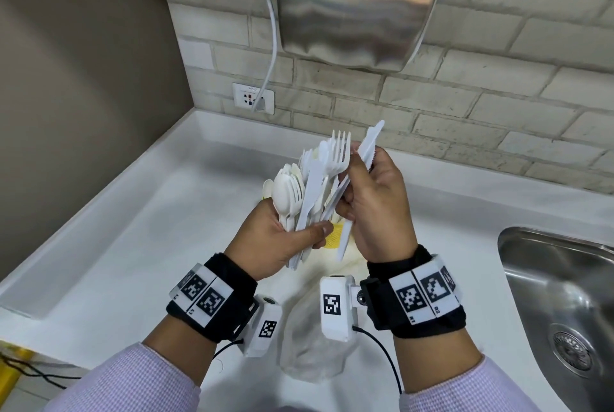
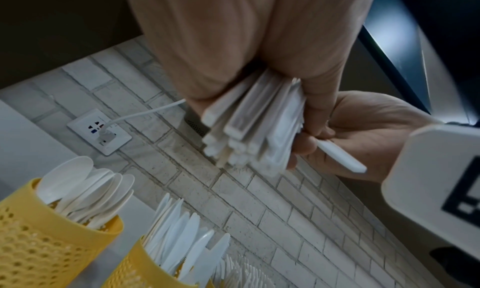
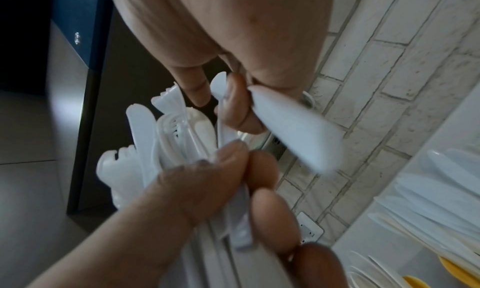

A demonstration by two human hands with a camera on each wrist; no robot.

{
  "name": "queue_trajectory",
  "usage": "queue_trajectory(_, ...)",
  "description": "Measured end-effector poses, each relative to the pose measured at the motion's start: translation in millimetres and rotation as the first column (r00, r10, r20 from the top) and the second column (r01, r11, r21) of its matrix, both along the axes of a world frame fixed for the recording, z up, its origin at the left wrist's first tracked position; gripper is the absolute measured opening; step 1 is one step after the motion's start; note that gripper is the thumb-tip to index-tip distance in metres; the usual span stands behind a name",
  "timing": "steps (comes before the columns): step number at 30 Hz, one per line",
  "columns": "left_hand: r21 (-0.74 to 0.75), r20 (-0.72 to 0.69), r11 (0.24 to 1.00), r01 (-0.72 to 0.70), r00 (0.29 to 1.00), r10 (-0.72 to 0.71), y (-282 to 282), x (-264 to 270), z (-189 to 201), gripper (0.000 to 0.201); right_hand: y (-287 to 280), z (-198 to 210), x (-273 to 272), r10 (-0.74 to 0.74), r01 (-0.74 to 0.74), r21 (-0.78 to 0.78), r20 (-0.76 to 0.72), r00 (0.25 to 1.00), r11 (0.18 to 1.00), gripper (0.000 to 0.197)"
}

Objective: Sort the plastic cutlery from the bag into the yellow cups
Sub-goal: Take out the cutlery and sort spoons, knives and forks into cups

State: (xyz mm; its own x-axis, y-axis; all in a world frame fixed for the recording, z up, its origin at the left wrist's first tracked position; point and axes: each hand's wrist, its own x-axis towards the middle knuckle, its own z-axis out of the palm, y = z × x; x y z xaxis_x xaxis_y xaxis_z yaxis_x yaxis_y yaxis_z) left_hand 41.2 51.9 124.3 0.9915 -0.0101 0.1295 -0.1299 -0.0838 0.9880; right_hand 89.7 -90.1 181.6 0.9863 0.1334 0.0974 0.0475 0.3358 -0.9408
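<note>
White plastic cutlery bundle (image 1: 307, 192) fanned over counter (image 1: 133, 229).
We've got left hand (image 1: 275, 242) grip clamped on bundle; right hand (image 1: 378, 209) grip pinching one knife (image 1: 360, 166) w/ yellow cups (image 2: 33, 241) below.

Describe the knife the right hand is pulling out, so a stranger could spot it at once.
Look at the two hands raised above the white counter. The right hand pinches one white plastic knife; its serrated tip stands apart from the bundle in the left hand.
</note>
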Motion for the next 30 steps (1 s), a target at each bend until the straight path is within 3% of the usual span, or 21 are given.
queue_trajectory(8,-0.053,0.026,0.999,-0.006,1.000,0.007,0.1,-0.3,0.9,0.005,1.3,-8.7,6.1,-0.119,0.120,-0.041,0.019,0.993,0.992,0.017)
queue_trajectory(13,-0.023,0.012,1.000,0.002,1.000,-0.002,-3.8,-2.3,2.1,0.008,3.8,-12.1,5.3,-0.129,0.134,-0.086,0.062,0.990,0.987,0.033)
queue_trajectory(18,-0.029,0.005,1.000,-0.004,1.000,0.004,-3.5,-2.0,1.4,0.008,-1.1,-14.2,4.3,-0.080,0.080,-0.036,0.013,0.997,0.996,0.029)
queue_trajectory(25,-0.071,0.019,0.997,-0.001,1.000,0.002,1.4,-0.1,-3.5,0.007,-9.5,-3.5,9.5,-0.111,0.099,0.179,0.053,0.992,0.979,0.027)
queue_trajectory(30,-0.109,0.038,0.994,0.026,0.999,-0.022,0.9,0.4,-4.0,0.009,-20.5,-0.6,17.9,-0.118,0.107,0.179,0.056,0.991,0.978,0.031)
